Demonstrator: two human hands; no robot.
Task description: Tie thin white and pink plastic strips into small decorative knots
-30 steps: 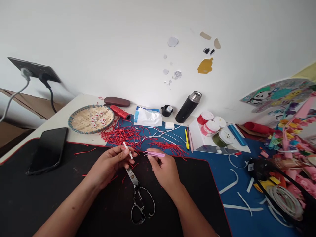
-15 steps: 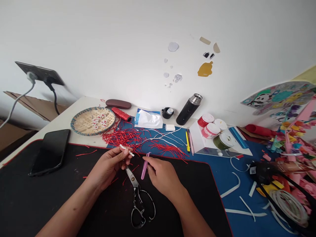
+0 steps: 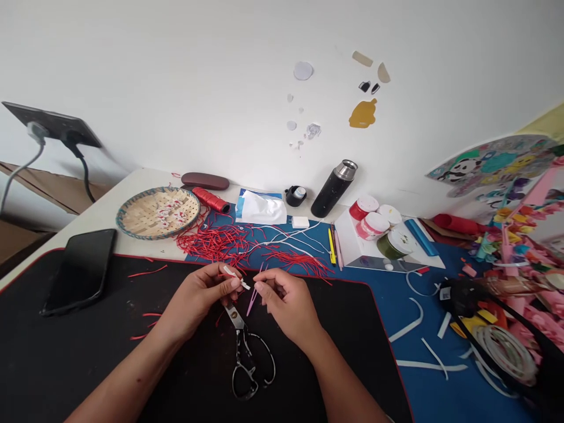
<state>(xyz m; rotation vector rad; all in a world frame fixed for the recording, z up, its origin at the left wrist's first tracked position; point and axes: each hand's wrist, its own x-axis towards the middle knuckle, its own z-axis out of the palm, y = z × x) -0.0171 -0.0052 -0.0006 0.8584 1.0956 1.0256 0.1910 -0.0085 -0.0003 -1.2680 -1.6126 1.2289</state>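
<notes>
My left hand [image 3: 207, 294] pinches a small white folded strip [image 3: 238, 277] between thumb and fingers. Close to its right, my right hand [image 3: 284, 296] has thumb and forefinger closed on slim purple tweezers [image 3: 252, 301], partly covered by the fingers. A narrow gap separates the strip from the right fingertips. Below both hands, scissors [image 3: 240, 346] with black, worn handles lie on the black mat [image 3: 176, 388], their blade ends hidden under my left hand. Beyond the hands lies a heap of cut red cords [image 3: 215, 242].
A woven basket [image 3: 132, 217] holding small red-and-white pieces stands at back left, near a phone [image 3: 81, 270]. A red thread spool [image 3: 210, 200], black flask [image 3: 333, 191] and lidded jars [image 3: 372, 226] line the back. White strips [image 3: 429, 365] lie at right.
Both hands have drawn closer together, and the white strip has tilted downward to the right. The tweezers have turned and now show a thinner edge. The camera view has shifted slightly.
</notes>
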